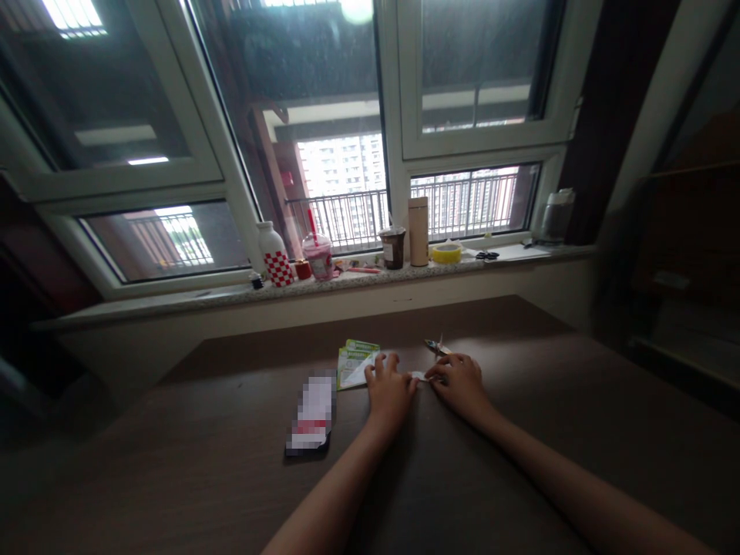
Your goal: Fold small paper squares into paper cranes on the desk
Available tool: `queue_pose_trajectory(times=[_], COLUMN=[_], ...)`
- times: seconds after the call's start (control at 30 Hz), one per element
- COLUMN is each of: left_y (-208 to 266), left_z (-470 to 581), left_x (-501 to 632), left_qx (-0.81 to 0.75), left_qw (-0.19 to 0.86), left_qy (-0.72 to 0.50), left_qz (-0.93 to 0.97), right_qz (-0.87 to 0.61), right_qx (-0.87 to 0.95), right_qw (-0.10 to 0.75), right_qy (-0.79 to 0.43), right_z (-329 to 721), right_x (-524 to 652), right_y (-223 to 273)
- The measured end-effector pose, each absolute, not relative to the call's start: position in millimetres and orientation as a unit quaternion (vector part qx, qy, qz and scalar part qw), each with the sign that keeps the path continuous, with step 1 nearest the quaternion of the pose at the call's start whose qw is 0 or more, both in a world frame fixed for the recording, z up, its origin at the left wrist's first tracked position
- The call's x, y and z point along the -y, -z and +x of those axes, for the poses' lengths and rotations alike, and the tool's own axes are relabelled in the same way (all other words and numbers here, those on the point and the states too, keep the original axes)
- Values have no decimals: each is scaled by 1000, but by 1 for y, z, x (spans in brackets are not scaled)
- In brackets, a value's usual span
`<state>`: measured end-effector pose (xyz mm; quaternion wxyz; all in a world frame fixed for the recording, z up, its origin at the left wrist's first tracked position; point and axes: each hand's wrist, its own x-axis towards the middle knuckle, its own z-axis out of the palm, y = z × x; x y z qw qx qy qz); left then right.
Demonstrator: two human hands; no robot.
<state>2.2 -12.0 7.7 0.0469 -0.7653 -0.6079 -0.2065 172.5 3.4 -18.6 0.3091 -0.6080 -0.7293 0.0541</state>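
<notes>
Beside green packets [348,366], the left hand [391,391] is holding fingers wide, right hand [462,383] pinching a white scrap [420,377]; tugging would be risking tears.

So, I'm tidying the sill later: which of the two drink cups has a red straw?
The pink cup, left of the dark cup: a red straw rises from it, while no red straw shows in the dark one.
</notes>
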Motion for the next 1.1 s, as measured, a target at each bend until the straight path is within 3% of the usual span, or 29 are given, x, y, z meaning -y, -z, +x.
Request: queue_pose_trajectory(times=[0.23,1.1], left_y=[-6,-5], left_z=[-2,2], left_x=[11,9], left_qx=[592,588], left_qw=[20,-82], left_qy=[235,260], left_qz=[-770,-761], right_qz=[-596,-597], right_qx=[739,728], right_qw=[312,313], right_qy=[-25,-122], right_z=[172,175], right_x=[-8,-14], right_y=[21,19])
